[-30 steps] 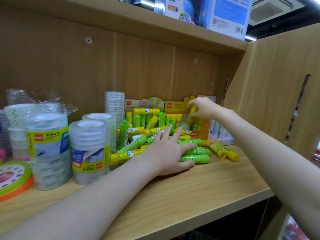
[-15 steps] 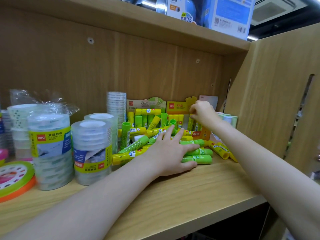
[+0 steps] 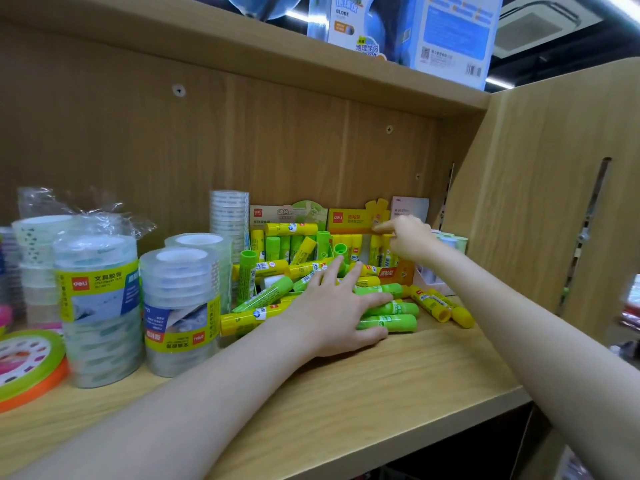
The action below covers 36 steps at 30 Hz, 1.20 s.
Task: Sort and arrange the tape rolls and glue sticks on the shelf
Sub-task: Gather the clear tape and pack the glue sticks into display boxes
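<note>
Green and yellow glue sticks (image 3: 391,322) lie in a loose heap on the wooden shelf (image 3: 381,393). My left hand (image 3: 332,306) rests flat on the heap with fingers spread. More yellow sticks stand upright in an orange display box (image 3: 394,273) at the back. My right hand (image 3: 408,240) hovers over that box, index finger pointing left against its back card, nothing visibly held. Wrapped stacks of clear tape rolls (image 3: 100,306) (image 3: 180,306) stand to the left, and a taller, thinner tape stack (image 3: 228,216) stands behind them.
A green display box (image 3: 287,213) with upright sticks stands left of the orange one. Two yellow sticks (image 3: 433,303) lie at the heap's right. A flat green-and-orange roll (image 3: 27,368) lies far left. The wooden side panel (image 3: 554,202) closes the right. A globe box (image 3: 415,29) stands above.
My right hand put the yellow stick it held down into the orange box and let go, then lifted with its index finger out. My left hand stayed on the heap.
</note>
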Tool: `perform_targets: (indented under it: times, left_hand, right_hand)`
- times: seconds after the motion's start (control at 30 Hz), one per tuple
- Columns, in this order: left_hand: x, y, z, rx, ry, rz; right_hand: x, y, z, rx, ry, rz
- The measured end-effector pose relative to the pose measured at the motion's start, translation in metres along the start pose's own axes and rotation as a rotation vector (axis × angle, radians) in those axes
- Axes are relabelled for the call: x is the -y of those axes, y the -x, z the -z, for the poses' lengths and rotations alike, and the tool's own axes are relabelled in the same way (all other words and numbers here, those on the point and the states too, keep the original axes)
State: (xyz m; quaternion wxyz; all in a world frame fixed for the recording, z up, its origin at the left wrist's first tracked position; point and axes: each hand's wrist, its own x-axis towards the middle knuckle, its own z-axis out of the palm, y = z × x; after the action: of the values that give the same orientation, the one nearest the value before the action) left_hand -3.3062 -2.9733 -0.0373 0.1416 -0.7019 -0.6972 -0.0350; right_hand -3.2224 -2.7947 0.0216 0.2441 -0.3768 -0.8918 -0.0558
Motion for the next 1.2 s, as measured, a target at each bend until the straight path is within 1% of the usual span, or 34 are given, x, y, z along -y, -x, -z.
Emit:
perform_targets:
  times: [0.07,0.1,0.13,0.23,0.27,0.3,0.4,0.53,0.57,0.63,0.7,0.73,0.77,0.83,0.9,1.03,1.2]
  left_hand:
    - [0.000,0.000,0.000,0.004,-0.003,0.003]
    - [0.000,0.000,0.000,0.005,-0.006,0.004]
    - [0.000,0.000,0.001,0.007,-0.006,0.004]
    - [-0.001,0.001,0.001,0.012,0.000,0.002]
    - [-0.001,0.001,0.001,0.011,0.003,0.004]
    - [-0.001,0.002,0.001,0.010,0.004,0.007]
    - [-0.001,0.002,0.002,0.013,0.003,0.003]
    - [0.000,0.002,0.002,0.010,0.014,0.003]
    - [0.000,0.002,0.001,0.009,0.014,0.003]
    - [0.000,0.001,0.001,0.009,0.011,0.005]
    - [-0.001,0.001,0.000,0.014,0.008,0.004]
    - [-0.001,0.001,0.000,0.014,0.008,0.002]
    - [0.000,0.000,0.000,0.012,0.010,0.002]
    - [0.000,0.000,0.000,0.007,0.013,0.002]
    - [0.000,0.000,-0.001,0.001,0.009,0.002]
    - [0.000,0.000,-0.001,-0.009,0.004,-0.003]
    - [0.000,-0.001,-0.001,-0.007,-0.004,-0.001]
  right_hand:
    - [-0.011,0.017,0.019,-0.137,-0.116,0.026]
    - [-0.016,0.028,0.028,-0.175,-0.131,0.029]
    - [-0.020,0.040,0.034,-0.137,-0.090,0.029]
    - [-0.023,0.072,0.031,0.190,0.069,0.015]
    - [-0.022,0.080,0.026,0.248,0.096,0.015]
    - [-0.021,0.083,0.021,0.261,0.118,0.018]
    - [-0.021,0.084,0.016,0.225,0.119,0.006]
    - [-0.020,0.086,0.019,0.328,0.052,-0.052]
    - [-0.021,0.089,0.025,0.330,0.006,-0.064]
    - [-0.024,0.090,0.043,0.255,-0.247,-0.118]
    - [-0.026,0.080,0.058,0.085,-0.548,-0.129]
    - [-0.024,0.072,0.062,-0.013,-0.649,-0.110]
    - [-0.022,0.062,0.062,-0.098,-0.696,-0.080]
    - [-0.010,0.043,0.053,-0.223,-0.653,-0.023]
    - [0.001,0.027,0.038,-0.279,-0.520,0.012]
    - [0.007,0.007,0.007,-0.204,-0.219,0.095]
    - [-0.002,0.003,-0.012,-0.229,-0.123,0.124]
